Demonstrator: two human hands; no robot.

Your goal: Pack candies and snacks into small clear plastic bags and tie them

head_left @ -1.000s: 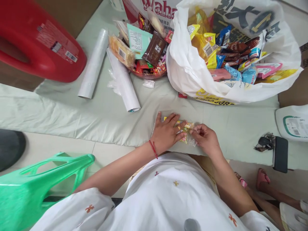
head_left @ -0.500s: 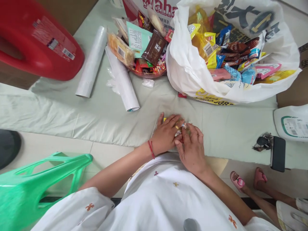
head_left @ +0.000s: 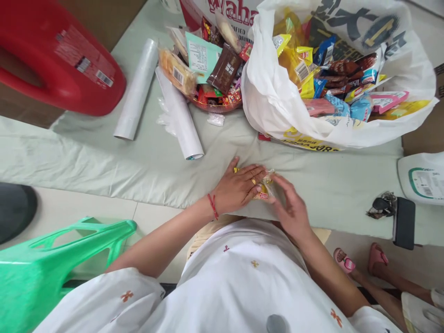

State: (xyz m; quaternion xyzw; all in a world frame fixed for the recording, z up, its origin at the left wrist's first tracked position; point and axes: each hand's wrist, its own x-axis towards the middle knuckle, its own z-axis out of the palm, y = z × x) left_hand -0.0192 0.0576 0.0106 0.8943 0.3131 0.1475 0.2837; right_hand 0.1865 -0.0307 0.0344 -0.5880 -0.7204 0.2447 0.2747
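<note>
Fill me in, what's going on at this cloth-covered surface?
A person in a white top is working on a small clear packet of yellow-wrapped snacks at the near edge of the pale green cloth. The left hand lies flat on the packet, pinning it down. The right hand touches its right end, too blurred to tell any grip. Behind are a white plastic bag full of snacks, a heaped bowl, two white rolls and a red jug.

Small yellow snack packets [head_left: 262, 189] in clear wrap, flat on pale cloth.
</note>
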